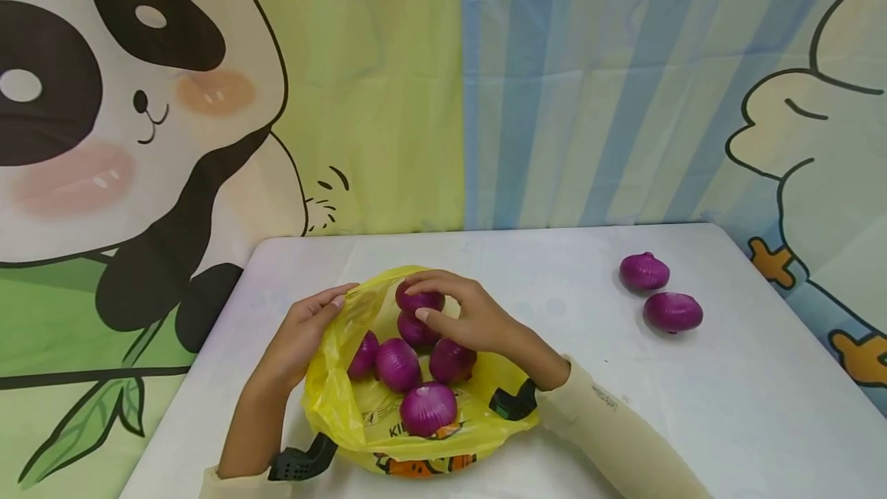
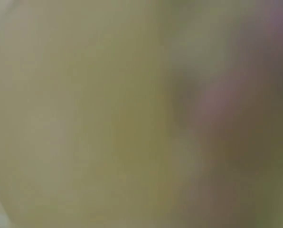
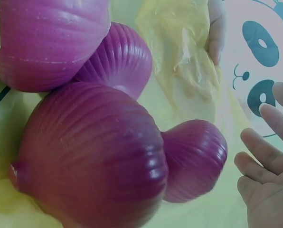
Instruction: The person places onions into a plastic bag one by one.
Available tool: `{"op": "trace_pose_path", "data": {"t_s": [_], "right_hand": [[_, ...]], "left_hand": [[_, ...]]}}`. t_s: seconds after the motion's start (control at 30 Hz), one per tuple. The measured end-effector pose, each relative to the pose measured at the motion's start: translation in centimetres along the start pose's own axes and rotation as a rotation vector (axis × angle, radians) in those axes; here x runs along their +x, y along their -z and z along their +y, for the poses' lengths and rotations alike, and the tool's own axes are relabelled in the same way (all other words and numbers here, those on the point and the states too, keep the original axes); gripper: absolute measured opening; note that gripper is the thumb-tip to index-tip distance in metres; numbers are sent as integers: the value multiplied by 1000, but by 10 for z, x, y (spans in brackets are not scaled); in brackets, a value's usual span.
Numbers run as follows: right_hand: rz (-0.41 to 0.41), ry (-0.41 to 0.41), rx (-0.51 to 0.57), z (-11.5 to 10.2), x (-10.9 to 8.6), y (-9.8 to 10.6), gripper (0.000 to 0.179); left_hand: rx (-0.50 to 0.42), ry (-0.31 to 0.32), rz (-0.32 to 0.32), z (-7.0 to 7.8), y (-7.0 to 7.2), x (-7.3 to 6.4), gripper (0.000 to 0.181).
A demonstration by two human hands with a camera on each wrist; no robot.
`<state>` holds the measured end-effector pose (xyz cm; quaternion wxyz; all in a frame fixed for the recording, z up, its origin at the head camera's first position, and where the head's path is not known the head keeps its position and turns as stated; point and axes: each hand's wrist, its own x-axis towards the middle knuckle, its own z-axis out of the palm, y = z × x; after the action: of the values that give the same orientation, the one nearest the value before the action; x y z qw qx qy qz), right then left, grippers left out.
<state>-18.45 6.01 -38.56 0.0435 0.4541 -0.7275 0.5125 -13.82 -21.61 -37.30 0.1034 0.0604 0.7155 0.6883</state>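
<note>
A yellow plastic bag sits with its mouth spread wide, holding several purple onions. At its left rim my left hand pinches the plastic between thumb and fingers. Over the far side of the opening is my right hand, its relaxed fingers spread above the farthest onion. The right wrist view shows those fingers apart from the onions, with nothing held. A blurred yellow surface and purple patches fill the left wrist view, hiding detail there.
Two more purple onions, one farther back and one nearer, lie on the right of the white table. Behind the table hangs a printed cloth with cartoon animals. Black wrist cameras sit close to the bag.
</note>
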Motion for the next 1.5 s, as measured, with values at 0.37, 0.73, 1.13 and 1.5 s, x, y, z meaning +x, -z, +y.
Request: {"op": "trace_pose_path", "data": {"t_s": [0.37,0.73,1.13,1.5], "right_hand": [[82,105,77,-2,-8,18,24],[190,51,178,-1,-22,46,20],[258,-65,118,15,-56,77,24],[369,-142,-32,21,-91,114,32]], "left_hand": [[-21,-42,-29,-1,1,-2,49],[-18,-33,-19,-1,-1,-2,48],[-7,-39,-16,-2,-1,-3,48],[2,-41,-6,0,1,0,49]]}}
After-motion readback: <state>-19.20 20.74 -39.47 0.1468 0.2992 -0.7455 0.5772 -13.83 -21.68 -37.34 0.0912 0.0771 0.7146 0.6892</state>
